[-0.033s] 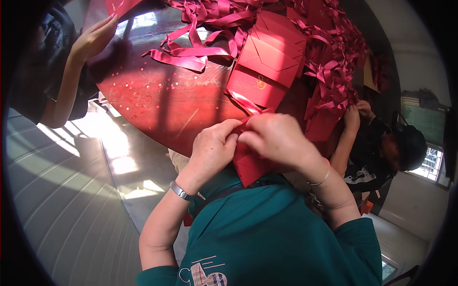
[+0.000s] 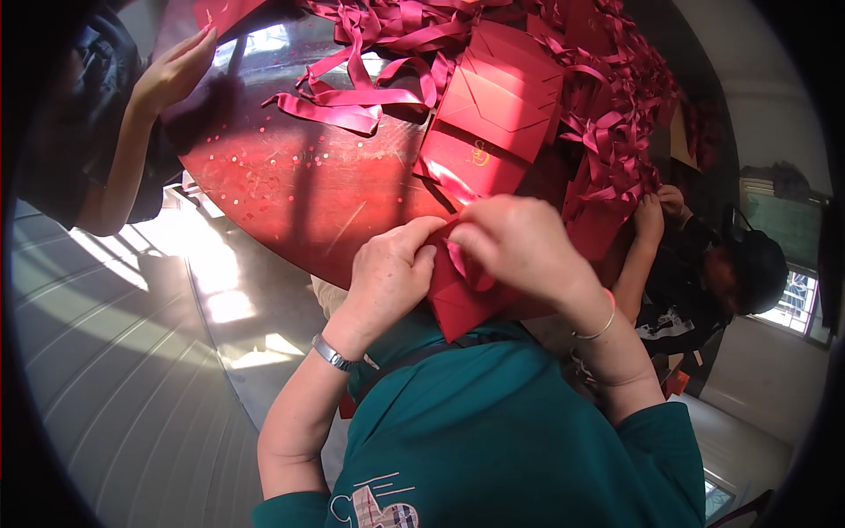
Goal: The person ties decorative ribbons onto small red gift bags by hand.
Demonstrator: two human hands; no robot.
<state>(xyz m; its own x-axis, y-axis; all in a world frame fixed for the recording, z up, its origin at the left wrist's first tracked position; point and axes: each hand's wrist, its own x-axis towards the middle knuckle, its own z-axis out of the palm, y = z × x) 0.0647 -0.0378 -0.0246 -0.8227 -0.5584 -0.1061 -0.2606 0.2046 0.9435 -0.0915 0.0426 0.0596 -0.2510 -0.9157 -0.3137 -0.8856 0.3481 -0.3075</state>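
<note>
At the near edge of the round dark-red table (image 2: 290,185), both my hands work on one red folded envelope (image 2: 462,308). My left hand (image 2: 392,273) grips its left edge, with a metal watch on that wrist. My right hand (image 2: 519,246) pinches its top, where a magenta ribbon strip (image 2: 458,260) shows between my fingers. The envelope's lower corner hangs over the table edge above my green shirt.
A stack of red envelopes (image 2: 493,114) lies just beyond my hands. Loose magenta ribbons (image 2: 378,53) are heaped across the far side of the table. Another person's hand (image 2: 172,75) rests at the table's left edge. A second person's hands (image 2: 656,211) handle ribbons at right.
</note>
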